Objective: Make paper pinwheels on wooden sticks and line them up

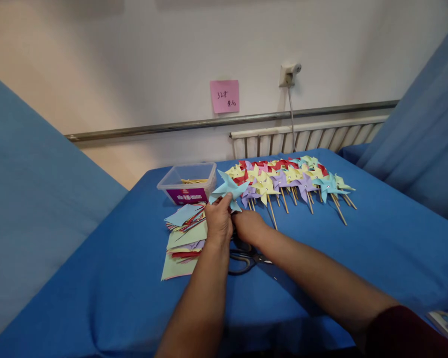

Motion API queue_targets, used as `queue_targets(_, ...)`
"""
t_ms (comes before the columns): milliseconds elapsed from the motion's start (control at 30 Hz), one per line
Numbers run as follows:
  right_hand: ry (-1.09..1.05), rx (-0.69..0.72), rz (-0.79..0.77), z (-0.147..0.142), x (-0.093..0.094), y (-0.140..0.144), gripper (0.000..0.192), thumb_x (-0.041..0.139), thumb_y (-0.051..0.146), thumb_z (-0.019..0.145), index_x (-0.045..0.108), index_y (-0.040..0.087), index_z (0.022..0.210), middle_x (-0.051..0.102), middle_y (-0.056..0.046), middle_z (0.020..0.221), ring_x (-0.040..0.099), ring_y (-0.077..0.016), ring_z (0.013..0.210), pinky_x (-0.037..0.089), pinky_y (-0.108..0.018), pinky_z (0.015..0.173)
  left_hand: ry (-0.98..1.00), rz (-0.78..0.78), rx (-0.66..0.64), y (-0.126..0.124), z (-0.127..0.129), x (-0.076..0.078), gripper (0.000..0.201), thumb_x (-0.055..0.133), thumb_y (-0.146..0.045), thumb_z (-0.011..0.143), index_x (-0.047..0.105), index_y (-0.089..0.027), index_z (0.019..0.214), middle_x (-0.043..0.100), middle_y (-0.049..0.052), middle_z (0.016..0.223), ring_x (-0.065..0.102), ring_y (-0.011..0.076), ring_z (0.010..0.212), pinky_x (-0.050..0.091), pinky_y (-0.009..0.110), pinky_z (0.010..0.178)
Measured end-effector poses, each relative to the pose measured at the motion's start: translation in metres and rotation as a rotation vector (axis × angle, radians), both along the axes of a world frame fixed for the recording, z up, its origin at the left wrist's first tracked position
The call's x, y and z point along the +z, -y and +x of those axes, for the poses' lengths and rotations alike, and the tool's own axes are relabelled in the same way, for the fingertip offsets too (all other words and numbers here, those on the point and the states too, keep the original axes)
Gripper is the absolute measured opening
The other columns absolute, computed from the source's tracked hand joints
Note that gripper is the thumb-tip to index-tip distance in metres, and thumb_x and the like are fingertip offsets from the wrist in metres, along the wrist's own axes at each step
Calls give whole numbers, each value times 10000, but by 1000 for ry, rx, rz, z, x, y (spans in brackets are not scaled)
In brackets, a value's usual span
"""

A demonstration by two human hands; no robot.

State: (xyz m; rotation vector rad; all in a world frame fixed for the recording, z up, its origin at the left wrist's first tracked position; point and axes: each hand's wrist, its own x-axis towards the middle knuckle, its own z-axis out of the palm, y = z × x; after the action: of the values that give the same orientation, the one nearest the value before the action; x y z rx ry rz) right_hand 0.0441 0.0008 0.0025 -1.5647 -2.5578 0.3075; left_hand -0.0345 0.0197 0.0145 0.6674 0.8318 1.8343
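A light blue paper pinwheel (229,190) is pinched in my left hand (218,219), the thumb pressed on its front near the centre. Close beside it, below the pinwheel, my right hand (249,226) is curled with its fingertips hidden; what it grips cannot be seen. Black-handled scissors (243,262) lie on the blue cloth just under my hands, partly covered by my right wrist. To the left of my left hand are stacks of coloured paper (186,232), some folded or cut, with a light blue piece on top.
Many finished pinwheels (280,180) on wooden sticks lie in rows at the back right. A clear plastic box (188,174) with sticks inside stands at the back left. The blue-covered table (127,278) has blue curtains on both sides. Behind are a wall rail (179,127) and a radiator (309,136).
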Motion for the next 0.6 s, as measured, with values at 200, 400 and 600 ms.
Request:
queue_targets(200,28,17,-51,-6,-2,-6,376,440,141,887,613,149,1220,687,-165,1172,675,-281,1017,515,-376,835,1,-24,1,0,1,0,365,848,-192,463,714,-126,795,741,52,772,683,172,694,544,308,744)
queue_targets(400,37,17,-50,-4,-4,-7,389,421,136,901,595,149,1248,676,-163,1193,672,-285,1022,515,-374,835,26,-34,-12,1,1,3,342,834,-164,471,718,-126,791,743,53,779,684,172,697,542,292,712)
queue_targets(600,26,18,-42,3,-2,-4,358,414,142,900,630,165,1185,698,-156,1137,684,-283,981,516,-361,794,17,-46,-15,0,1,0,335,837,-161,474,710,-124,781,726,39,726,688,186,709,529,302,719)
